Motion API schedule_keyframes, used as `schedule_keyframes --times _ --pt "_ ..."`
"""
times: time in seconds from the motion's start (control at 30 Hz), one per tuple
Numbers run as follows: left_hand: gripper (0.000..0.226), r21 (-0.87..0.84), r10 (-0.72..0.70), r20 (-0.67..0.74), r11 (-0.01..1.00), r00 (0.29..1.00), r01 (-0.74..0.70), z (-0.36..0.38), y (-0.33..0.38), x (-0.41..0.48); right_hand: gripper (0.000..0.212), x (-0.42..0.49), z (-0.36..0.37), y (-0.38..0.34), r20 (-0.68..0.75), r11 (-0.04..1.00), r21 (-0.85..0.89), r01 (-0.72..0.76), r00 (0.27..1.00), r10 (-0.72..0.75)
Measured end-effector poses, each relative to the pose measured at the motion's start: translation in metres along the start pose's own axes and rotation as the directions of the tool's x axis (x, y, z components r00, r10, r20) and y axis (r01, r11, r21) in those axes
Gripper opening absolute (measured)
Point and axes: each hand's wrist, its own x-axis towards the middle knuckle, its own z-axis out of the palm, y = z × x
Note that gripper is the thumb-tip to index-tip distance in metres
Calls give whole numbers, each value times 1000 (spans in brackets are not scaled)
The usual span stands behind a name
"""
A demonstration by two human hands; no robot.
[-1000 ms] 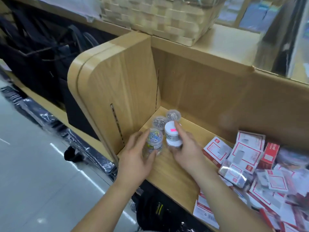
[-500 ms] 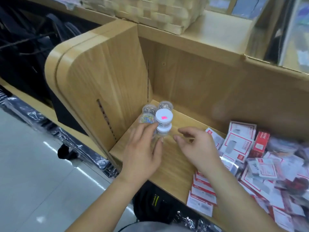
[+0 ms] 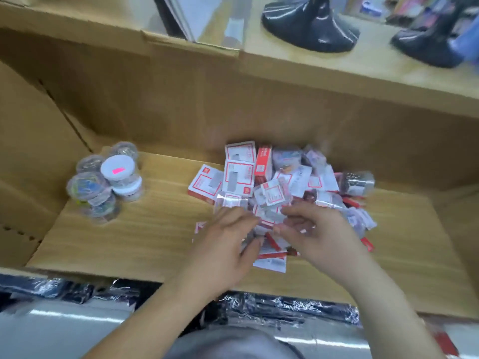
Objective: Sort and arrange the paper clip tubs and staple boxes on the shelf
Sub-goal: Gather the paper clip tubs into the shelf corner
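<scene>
both hands have left the paper clip tubs [image 3: 111, 177], now clustered at the left end of the shelf [image 3: 129, 242], for the loose heap of staple boxes [image 3: 238, 174] mid-shelf; left hand [image 3: 228, 237] and right hand [image 3: 318, 234] dig in with half-curled fingers, hold too blurred to tell; tubs look grouped, boxes next.

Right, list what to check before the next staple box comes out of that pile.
1. Paper clip tubs grouped at the shelf's left end: ok.
2. Bare shelf board between the tubs and the pile for arranging: ok.
3. Staple boxes lined up: not ok, they lie in a jumbled pile.
4. All tubs out of the pile: not ok, a clear tub lies at its right edge.
5. Left hand and right hand gripping a box: cannot tell, both blurred over the pile.
</scene>
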Motion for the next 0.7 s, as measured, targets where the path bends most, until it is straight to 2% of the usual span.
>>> schedule_keyframes --times 0.07,0.17,0.33,0.43,0.5,0.6,0.7 --pt "34 24 6 -40 1000 999 -5 8 1 0 22 -12 -12 21 -97 997 52 -55 993 60" --pt "43 6 -71 -71 997 995 72 10 -12 -5 18 -29 -28 51 -190 983 119 -138 969 159" --pt "61 20 -96 39 995 995 95 6 -35 -22 32 -47 -14 75 -335 973 203 -111 926 175" --pt "63 83 -74 17 994 997 72 8 -36 -23 38 -48 -8 84 -427 978 181 -100 888 170" --pt "53 95 -49 -34 994 998 52 9 -29 -19 49 -44 -11 87 -485 980 168 -104 857 174" --pt "45 67 -21 -67 997 998 26 17 -7 -2 65 -34 -25 98 -447 978 130 -163 871 205" --pt "44 74 51 6 996 999 -51 32 22 30 87 -22 -32 110 -326 960 103 -260 903 280"
